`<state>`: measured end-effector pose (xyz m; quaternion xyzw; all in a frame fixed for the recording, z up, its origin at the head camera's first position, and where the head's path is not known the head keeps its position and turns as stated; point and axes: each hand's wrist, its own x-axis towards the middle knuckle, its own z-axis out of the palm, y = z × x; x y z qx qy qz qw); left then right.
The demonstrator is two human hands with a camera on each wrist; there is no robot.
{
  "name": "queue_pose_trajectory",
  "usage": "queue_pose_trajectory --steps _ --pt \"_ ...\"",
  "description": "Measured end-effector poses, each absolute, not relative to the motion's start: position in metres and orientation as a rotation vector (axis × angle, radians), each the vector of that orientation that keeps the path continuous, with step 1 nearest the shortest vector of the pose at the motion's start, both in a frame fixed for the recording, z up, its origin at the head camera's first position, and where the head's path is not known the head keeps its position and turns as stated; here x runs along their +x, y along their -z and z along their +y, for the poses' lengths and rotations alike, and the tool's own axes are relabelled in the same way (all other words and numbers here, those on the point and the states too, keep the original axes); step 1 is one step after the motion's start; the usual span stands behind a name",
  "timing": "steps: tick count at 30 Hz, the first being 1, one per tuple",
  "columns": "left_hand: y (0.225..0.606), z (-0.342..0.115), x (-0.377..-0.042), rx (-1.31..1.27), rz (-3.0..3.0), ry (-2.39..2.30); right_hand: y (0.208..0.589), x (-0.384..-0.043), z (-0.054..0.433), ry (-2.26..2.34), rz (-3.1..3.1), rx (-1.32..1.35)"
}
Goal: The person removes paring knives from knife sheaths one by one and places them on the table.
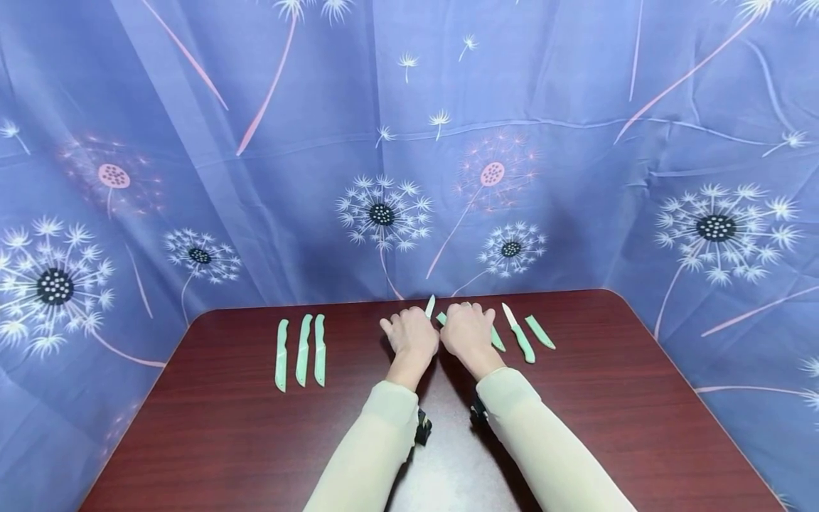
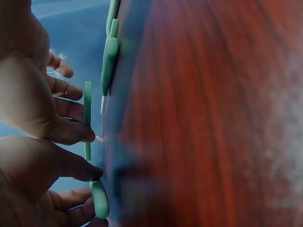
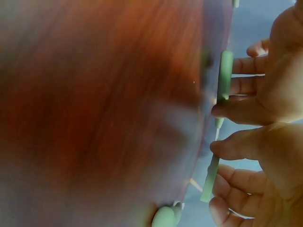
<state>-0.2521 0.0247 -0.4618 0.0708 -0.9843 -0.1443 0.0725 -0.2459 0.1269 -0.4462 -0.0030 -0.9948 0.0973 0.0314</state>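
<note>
My left hand (image 1: 412, 336) pinches the green handle (image 3: 225, 75) of a small paring knife between thumb and fingers. Its pale blade (image 1: 431, 306) points to the back of the table in the head view. Close beside it, my right hand (image 1: 469, 333) holds a slim green knife sheath (image 2: 87, 118) by thumb and fingertips. In the right wrist view a short stretch of blade (image 3: 218, 134) shows between handle and sheath; whether the two touch I cannot tell. Another green piece (image 1: 497, 340) lies partly hidden behind my right hand.
Three sheathed green knives (image 1: 302, 350) lie side by side at the left of the brown table (image 1: 217, 434). An unsheathed knife (image 1: 521, 341) and a loose green sheath (image 1: 540, 332) lie at the right. A blue floral cloth (image 1: 576, 178) hangs behind.
</note>
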Motion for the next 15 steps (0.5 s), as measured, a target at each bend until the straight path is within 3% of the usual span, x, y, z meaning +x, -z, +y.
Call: queue_pose_trajectory --steps 15 --pt "0.4632 0.0286 -0.2556 0.254 -3.037 0.465 0.4485 -0.2526 0.1297 -0.278 -3.126 -0.051"
